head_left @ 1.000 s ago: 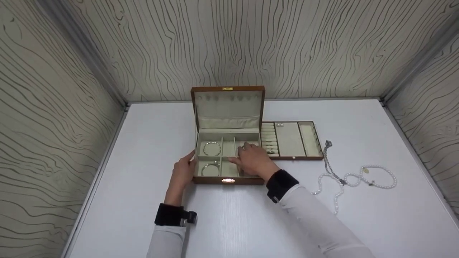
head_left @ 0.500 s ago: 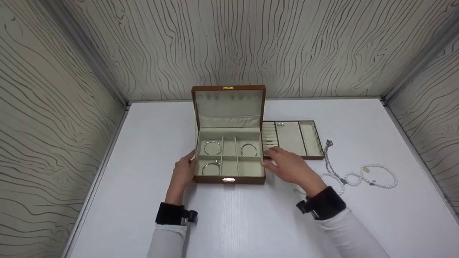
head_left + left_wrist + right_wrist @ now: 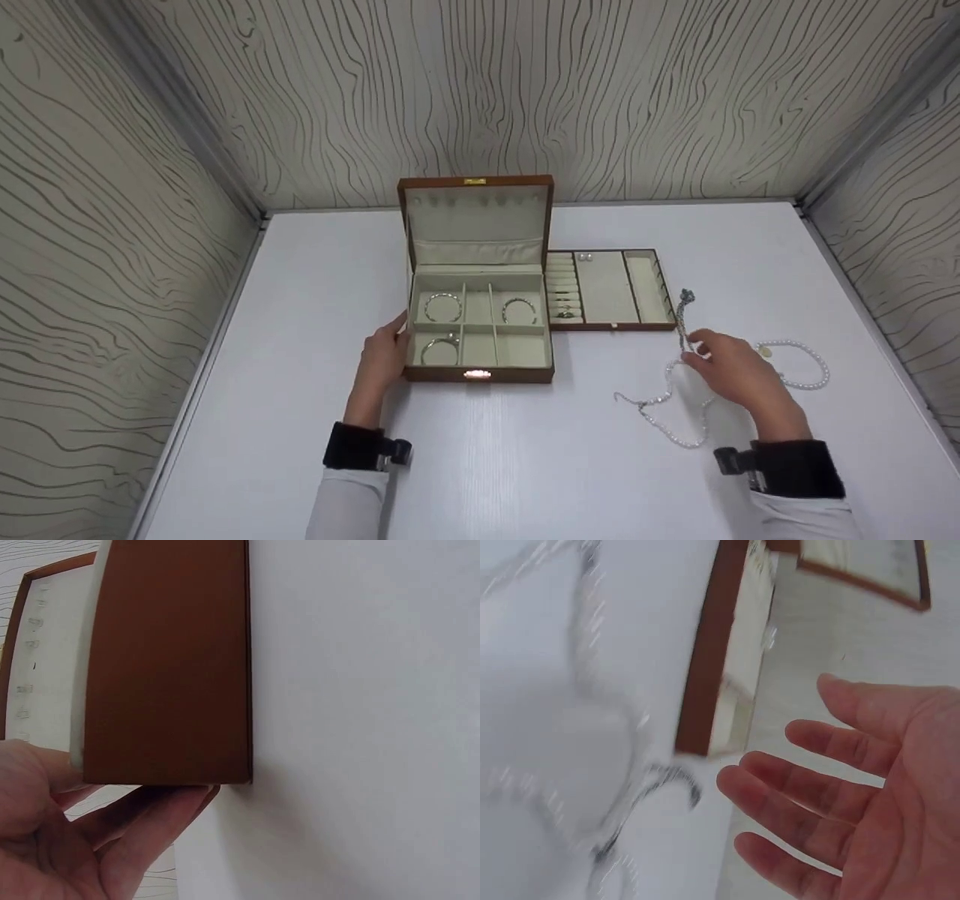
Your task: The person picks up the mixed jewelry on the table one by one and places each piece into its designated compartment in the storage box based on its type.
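Observation:
My left hand [image 3: 384,360] rests against the left side of an open jewelry box [image 3: 480,375]; in the left wrist view its fingers [image 3: 161,829] lie along the box's side wall. Inside the box are silvery bracelets: one bracelet [image 3: 442,307] back left, another bracelet [image 3: 519,301] back right, and a third bracelet [image 3: 439,343] front left. My right hand [image 3: 739,375] hovers over the table at the right, close to a silver chain [image 3: 682,322]. Its relaxed, spread fingers [image 3: 795,821] hold nothing in the right wrist view. Beneath it lies a white beaded necklace [image 3: 684,442], partly hidden.
Right of the box lies a jewelry tray [image 3: 607,327] with ring rolls [image 3: 564,286] and a pair of pearl earrings [image 3: 585,256]. A pearl string [image 3: 825,367] curls at the far right, partly behind my right hand. Patterned panels [image 3: 480,97] enclose the white table [image 3: 322,262].
My right hand has come out of the box, leaving a bracelet in the back right compartment, and moved right to the silver chain. The left hand has stayed at the box.

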`<state>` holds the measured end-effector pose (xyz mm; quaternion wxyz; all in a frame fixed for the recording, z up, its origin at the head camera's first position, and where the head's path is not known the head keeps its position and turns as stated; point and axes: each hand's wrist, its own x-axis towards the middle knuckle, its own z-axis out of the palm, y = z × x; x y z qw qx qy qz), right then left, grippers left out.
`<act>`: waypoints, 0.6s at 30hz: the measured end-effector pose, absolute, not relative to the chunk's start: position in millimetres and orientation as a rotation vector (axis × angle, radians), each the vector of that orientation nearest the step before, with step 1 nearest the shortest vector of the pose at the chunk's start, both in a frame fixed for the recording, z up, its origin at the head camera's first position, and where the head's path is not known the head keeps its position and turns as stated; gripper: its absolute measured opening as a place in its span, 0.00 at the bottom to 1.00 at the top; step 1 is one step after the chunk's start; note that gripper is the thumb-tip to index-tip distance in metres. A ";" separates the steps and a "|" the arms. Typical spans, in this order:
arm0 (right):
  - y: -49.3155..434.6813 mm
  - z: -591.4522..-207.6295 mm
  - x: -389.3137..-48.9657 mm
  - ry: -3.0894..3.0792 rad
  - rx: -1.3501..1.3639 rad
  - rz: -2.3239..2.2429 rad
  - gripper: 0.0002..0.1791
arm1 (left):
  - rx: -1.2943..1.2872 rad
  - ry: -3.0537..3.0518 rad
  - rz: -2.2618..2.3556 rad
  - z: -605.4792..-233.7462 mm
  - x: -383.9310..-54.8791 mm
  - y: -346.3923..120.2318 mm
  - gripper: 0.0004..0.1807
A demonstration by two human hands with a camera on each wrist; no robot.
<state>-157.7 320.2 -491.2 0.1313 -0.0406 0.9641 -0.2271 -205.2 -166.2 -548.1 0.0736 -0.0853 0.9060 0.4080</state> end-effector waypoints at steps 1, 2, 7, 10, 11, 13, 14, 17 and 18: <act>327.8 -493.8 -155.2 2.798 -0.079 -0.630 0.23 | -0.267 2.709 1.225 -548.1 -205.4 -166.0 0.24; 334.7 -496.4 -152.7 2.790 -0.039 -0.601 0.22 | -0.277 2.699 1.225 -548.2 -205.7 -165.8 0.24; 354.4 -506.9 -144.4 2.721 0.115 -0.507 0.19 | -0.294 2.685 1.217 -547.7 -206.0 -165.4 0.24; 357.7 -513.2 -141.2 2.683 0.175 -0.504 0.18 | -0.273 2.702 1.212 -547.6 -205.6 -165.3 0.24; 358.1 -515.4 -140.4 2.676 0.189 -0.506 0.18 | -0.273 2.703 1.214 -547.5 -205.5 -165.0 0.24; 358.9 -519.5 -139.2 2.672 0.209 -0.508 0.18 | -0.275 2.701 1.218 -547.1 -205.6 -165.0 0.24; 359.3 -521.4 -138.9 2.672 0.218 -0.508 0.18 | -0.274 2.698 1.221 -547.0 -205.6 -165.1 0.24; 360.0 -526.3 -138.7 2.677 0.233 -0.517 0.18 | -0.289 2.690 1.227 -546.9 -205.6 -165.2 0.24; 360.1 -527.9 -139.0 2.680 0.236 -0.520 0.18 | -0.293 2.690 1.229 -546.8 -205.4 -165.2 0.24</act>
